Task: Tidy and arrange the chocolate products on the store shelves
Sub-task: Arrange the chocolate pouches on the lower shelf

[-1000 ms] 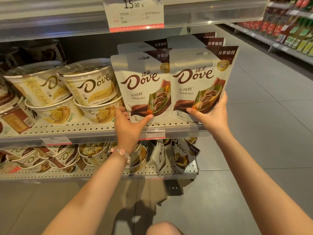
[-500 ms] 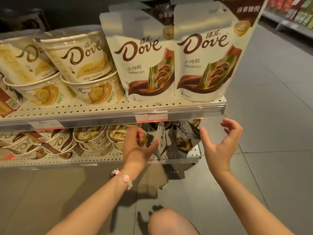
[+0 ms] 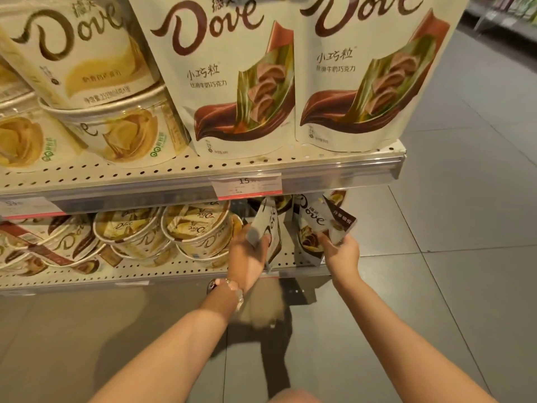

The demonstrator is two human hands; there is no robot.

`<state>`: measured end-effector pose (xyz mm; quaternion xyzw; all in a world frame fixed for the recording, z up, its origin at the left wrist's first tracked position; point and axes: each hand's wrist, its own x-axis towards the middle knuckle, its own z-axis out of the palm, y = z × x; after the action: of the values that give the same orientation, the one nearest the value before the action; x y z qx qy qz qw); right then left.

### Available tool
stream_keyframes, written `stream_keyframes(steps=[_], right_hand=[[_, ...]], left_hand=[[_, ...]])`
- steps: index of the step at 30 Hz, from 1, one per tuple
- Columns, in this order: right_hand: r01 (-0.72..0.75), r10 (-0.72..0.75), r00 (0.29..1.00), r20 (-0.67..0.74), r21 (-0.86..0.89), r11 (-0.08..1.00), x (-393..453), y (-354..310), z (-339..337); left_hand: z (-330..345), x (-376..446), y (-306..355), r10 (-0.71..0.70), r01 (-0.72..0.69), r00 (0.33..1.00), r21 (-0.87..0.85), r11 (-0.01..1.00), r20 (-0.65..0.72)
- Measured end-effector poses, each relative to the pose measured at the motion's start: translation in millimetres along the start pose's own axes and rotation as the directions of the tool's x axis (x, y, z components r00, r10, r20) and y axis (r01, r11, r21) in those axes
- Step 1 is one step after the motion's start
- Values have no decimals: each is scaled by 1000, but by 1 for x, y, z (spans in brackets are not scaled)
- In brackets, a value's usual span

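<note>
On the bottom shelf (image 3: 180,270) two white Dove chocolate pouches lean forward. My left hand (image 3: 247,254) grips the top corner of the left pouch (image 3: 268,225). My right hand (image 3: 341,254) pinches the top edge of the right pouch (image 3: 315,225), by its dark brown corner. On the shelf above (image 3: 319,167) two larger Dove pouches (image 3: 238,82) (image 3: 366,71) stand upright side by side at the right end.
Cream Dove tubs (image 3: 125,132) are stacked on the upper shelf to the left, and more tubs (image 3: 197,228) lie tilted on the bottom shelf. A price tag (image 3: 247,186) hangs on the upper shelf edge. Grey tiled aisle floor (image 3: 465,228) runs to the right.
Both hands let go of the upper-shelf pouches, dropped to the bottom shelf and took hold of the two leaning pouches there. The camera has moved down and closer.
</note>
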<state>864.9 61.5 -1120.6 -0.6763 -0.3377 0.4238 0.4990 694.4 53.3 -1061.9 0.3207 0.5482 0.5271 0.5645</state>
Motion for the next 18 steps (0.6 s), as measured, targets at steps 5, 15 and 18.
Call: stream_keyframes(steps=[5,15,18], right_hand=[[-22,20,993,112,16,1000,16,-8,-14],[-23,35,948,315,-44,999,28,-15,-44],[5,-14,956,292,33,999,22,-7,-46]], left_hand=[[1,18,8,-114,129,986,120,984,-122],[-16,19,8,-80,75,997,316,946,2],[-20,18,-5,-49,46,999,398,916,-2]])
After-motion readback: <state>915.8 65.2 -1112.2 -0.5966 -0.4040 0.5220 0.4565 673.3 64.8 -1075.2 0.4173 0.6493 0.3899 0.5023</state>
